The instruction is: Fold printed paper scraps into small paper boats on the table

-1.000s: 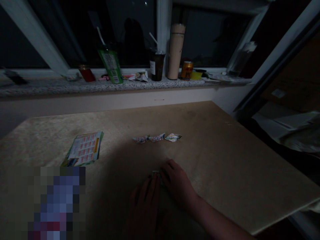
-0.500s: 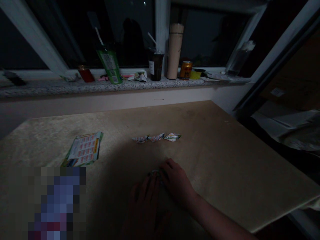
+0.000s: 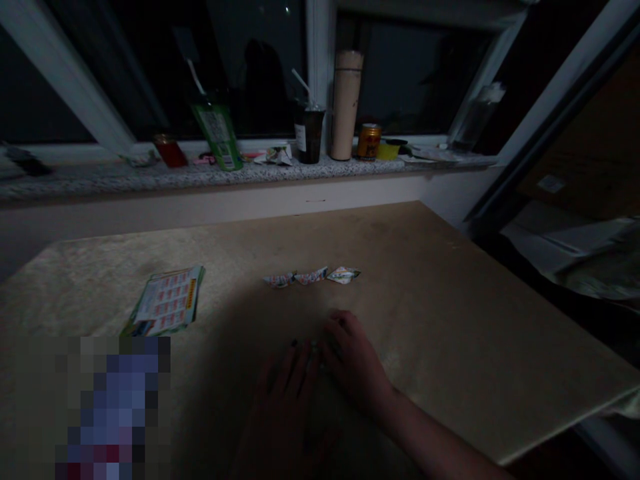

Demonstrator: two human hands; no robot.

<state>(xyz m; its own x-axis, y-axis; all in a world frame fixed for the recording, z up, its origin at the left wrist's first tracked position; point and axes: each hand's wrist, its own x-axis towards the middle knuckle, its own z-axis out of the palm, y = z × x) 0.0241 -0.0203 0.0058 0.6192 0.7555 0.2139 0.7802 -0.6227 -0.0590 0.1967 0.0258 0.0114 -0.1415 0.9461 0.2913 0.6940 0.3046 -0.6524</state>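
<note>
Near the front of the table (image 3: 435, 313), my left hand (image 3: 287, 397) lies palm down in shadow. Its fingers are stretched forward, the fingertips beside a small piece of paper (image 3: 314, 347). My right hand (image 3: 356, 357) is curled, with its fingers pressed on the paper's right side. Most of that paper is hidden by the fingers. Farther back, three small folded paper pieces (image 3: 311, 275) with printed text form a row. A stack of printed leaflets (image 3: 167, 300) rests to the left.
On the granite windowsill (image 3: 280, 175) stand a red-filled jar (image 3: 170, 152), a green carton (image 3: 219, 137), a dark cup with a straw (image 3: 309, 137), a tall beige flask (image 3: 346, 107) and a gold can (image 3: 369, 142). A pixelated patch (image 3: 117, 407) covers the lower left.
My left fingers have spread slightly and shifted left, away from the right hand. My right hand has moved a little forward. The view has tilted slightly.
</note>
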